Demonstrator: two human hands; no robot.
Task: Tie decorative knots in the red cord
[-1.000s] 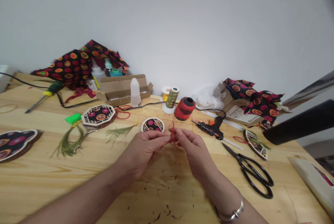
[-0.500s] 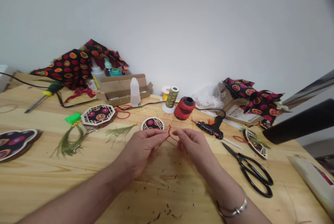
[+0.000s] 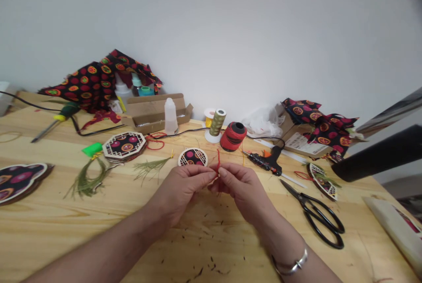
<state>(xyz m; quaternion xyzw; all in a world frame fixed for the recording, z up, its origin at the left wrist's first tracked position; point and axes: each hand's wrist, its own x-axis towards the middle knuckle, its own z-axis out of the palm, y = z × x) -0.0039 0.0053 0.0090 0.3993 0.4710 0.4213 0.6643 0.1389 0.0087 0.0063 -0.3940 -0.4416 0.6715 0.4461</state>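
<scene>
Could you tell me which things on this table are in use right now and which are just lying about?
In use: red cord, pinched between left hand and right hand.

Lying about: scissors, glue gun, red spool, round ornament, screwdriver, cardboard box.

Over a wooden table (image 3: 66,212), the left hand (image 3: 180,188) and right hand (image 3: 242,188) meet fingertip to fingertip, pinching a red thread (image 3: 218,160) between them. A round ornament (image 3: 193,157) lies just behind the hands, with a red spool (image 3: 233,136) farther back and scissors (image 3: 316,215) to the right.

red cord (image 3: 218,158) mostly hidden (pinched) behind both hands' fingers (image 3: 211,174).
</scene>
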